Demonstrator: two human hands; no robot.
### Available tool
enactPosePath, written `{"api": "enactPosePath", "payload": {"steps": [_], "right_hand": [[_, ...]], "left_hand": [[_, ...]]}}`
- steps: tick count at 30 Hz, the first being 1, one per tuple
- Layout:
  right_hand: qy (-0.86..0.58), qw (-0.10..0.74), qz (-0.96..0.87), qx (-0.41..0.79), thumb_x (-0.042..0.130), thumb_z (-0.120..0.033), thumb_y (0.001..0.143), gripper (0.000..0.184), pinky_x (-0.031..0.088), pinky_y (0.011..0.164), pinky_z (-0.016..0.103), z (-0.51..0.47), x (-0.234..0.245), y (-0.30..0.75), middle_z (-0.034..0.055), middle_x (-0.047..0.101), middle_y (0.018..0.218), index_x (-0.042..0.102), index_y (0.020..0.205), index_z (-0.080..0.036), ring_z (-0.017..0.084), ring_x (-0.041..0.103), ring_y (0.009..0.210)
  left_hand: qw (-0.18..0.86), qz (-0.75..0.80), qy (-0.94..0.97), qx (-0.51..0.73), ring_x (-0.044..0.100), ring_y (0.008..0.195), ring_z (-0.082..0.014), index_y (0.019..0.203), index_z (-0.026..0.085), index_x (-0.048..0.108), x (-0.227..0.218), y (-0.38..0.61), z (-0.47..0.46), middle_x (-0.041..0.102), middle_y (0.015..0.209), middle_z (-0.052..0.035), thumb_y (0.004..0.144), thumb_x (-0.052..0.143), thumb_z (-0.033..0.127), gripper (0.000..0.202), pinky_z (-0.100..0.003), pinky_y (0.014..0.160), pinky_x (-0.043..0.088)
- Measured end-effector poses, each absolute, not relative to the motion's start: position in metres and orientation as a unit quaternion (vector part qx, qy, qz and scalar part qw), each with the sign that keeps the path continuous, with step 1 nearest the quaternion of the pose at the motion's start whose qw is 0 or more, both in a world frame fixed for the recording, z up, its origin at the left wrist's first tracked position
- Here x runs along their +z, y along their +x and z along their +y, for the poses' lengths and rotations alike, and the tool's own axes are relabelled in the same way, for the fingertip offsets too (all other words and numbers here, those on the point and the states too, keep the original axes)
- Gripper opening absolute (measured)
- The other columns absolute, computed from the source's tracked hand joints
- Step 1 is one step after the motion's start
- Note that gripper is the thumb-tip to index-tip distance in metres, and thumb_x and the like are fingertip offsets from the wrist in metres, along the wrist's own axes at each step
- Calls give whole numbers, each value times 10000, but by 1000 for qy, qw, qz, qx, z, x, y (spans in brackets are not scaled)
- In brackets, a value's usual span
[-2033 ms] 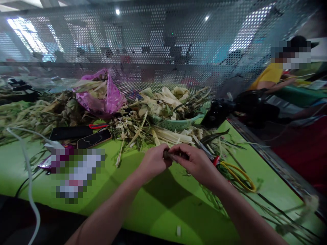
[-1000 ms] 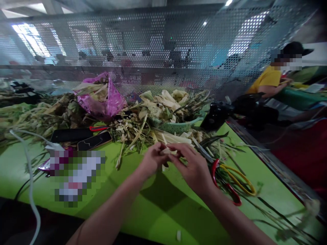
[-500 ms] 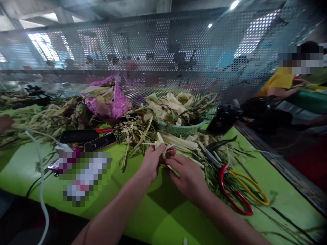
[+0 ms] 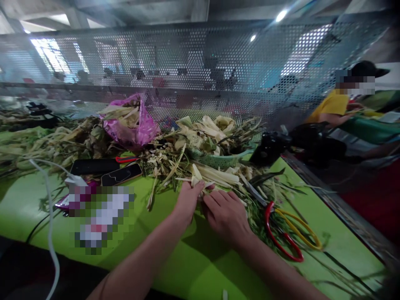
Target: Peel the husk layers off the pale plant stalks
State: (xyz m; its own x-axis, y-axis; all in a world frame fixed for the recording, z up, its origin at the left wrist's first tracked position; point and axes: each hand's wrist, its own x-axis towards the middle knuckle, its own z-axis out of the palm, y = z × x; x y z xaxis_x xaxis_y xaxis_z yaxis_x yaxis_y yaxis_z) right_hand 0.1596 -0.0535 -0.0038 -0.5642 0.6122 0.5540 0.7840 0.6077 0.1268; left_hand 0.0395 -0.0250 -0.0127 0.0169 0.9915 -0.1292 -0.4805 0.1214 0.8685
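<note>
Near the middle of the green table [image 4: 175, 275], a small folded piece of pale corn husk [image 4: 196, 174] sticks up from between my fingers. My left hand [image 4: 188, 201] pinches it, thumb pressed along its near side. Close against it from the right, my right hand [image 4: 225, 213] has its fingers curled in at the base of the husk; its fingertips are partly hidden. Just beyond both hands lie loose husk strips [image 4: 223, 175]. To the right of my right hand, scissors [image 4: 268, 208] with one red and one yellow handle rest on plant scraps.
Behind stands a green basket [image 4: 218, 160] heaped with dry husks, beside a pink plastic bag [image 4: 137, 129] of husks. Two phones [image 4: 121, 174] [image 4: 93, 166], a white cable [image 4: 50, 225] and a purple packet [image 4: 89, 191] lie left. A person in yellow [image 4: 333, 106] sits far right.
My right hand has turned slightly and its fingers have closed in more around the base of the husk. My left hand still pinches it. The view has shifted slightly.
</note>
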Motion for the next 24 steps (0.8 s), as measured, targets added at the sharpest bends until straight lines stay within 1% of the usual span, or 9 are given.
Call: {"api": "enactPosePath", "payload": {"steps": [6, 11, 16, 18, 20, 22, 24], "right_hand": [[-359, 225, -895, -144, 497, -170, 795, 121, 261, 621, 332, -59, -1, 161, 36, 555, 654, 554, 690, -185, 174, 448, 631], [-340, 221, -910, -84, 484, -132, 757, 126, 274, 607, 303, -60, 9, 166, 18, 519, 619, 507, 648, -191, 156, 429, 603], [-356, 232, -905, 18, 490, -113, 746, 123, 313, 618, 267, -54, 19, 178, 3, 512, 642, 497, 651, -193, 140, 439, 625], [-376, 241, -889, 102, 518, -168, 785, 110, 335, 615, 255, -52, 20, 181, -1, 538, 670, 513, 678, -192, 137, 468, 643], [-424, 274, -841, 194, 525, -290, 846, 148, 353, 592, 246, -48, 18, 184, -5, 559, 695, 535, 735, -194, 136, 492, 647], [-492, 331, -765, 251, 505, -412, 874, 225, 362, 562, 243, -43, 13, 187, -8, 568, 721, 553, 838, -194, 135, 493, 628], [-539, 384, -695, 282, 524, -465, 858, 302, 373, 552, 243, -36, 7, 189, -5, 584, 787, 549, 990, -194, 129, 492, 618]], "left_hand": [[585, 427, 368, 583, 636, 672, -154, 885, 183, 489, -10, 33, -21, 681, 747, -28, 743, 650, 352, 273, -253, 626, 459], [601, 424, 369, 568, 622, 646, -150, 821, 193, 448, -5, 31, -23, 668, 681, -18, 733, 665, 385, 303, -239, 603, 447], [626, 419, 369, 544, 580, 588, -117, 827, 185, 496, -10, 27, -20, 644, 682, -9, 720, 675, 458, 344, -224, 575, 445], [635, 420, 363, 538, 564, 587, -104, 826, 177, 529, -13, 26, -18, 625, 686, -2, 707, 687, 471, 354, -211, 569, 445], [643, 418, 351, 537, 557, 601, -97, 841, 170, 561, -14, 25, -17, 611, 700, 2, 696, 702, 466, 358, -206, 578, 453], [658, 410, 341, 532, 561, 625, -93, 857, 165, 582, -14, 26, -18, 609, 727, -1, 697, 711, 447, 349, -205, 597, 463], [683, 400, 330, 514, 566, 639, -88, 857, 164, 593, -12, 28, -20, 613, 749, -1, 694, 724, 424, 333, -199, 599, 465]]}}
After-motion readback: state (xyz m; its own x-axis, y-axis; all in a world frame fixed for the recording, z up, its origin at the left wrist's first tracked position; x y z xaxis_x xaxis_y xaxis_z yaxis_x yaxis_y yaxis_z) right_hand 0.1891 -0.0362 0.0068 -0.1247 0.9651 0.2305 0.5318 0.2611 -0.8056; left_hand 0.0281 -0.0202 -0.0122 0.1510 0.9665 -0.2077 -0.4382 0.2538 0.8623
